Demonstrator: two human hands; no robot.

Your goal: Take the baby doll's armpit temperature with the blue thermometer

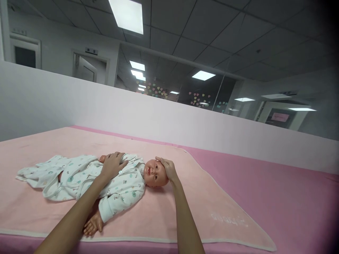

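Note:
A baby doll (pixel 153 173) lies on its back on a peach-pink mat, its head toward the right. It wears a white wrap gown (pixel 124 188) with small green and grey prints, the long hem spread to the left. My left hand (pixel 113 165) rests flat on the doll's chest, fingers stretched out over the gown. Against the top of the doll's head lies my right hand (pixel 167 168), its fingers extended along the forehead. One doll hand (pixel 94 224) shows palm up near the mat's front edge; the other is partly hidden behind my left hand.
The peach mat (pixel 206 197) with a pale border covers a pink padded surface (pixel 291 197). A low white wall (pixel 159 121) runs along the back, with a glass partition (pixel 172 84) above it. Doors and lit ceiling panels (pixel 128 16) show beyond.

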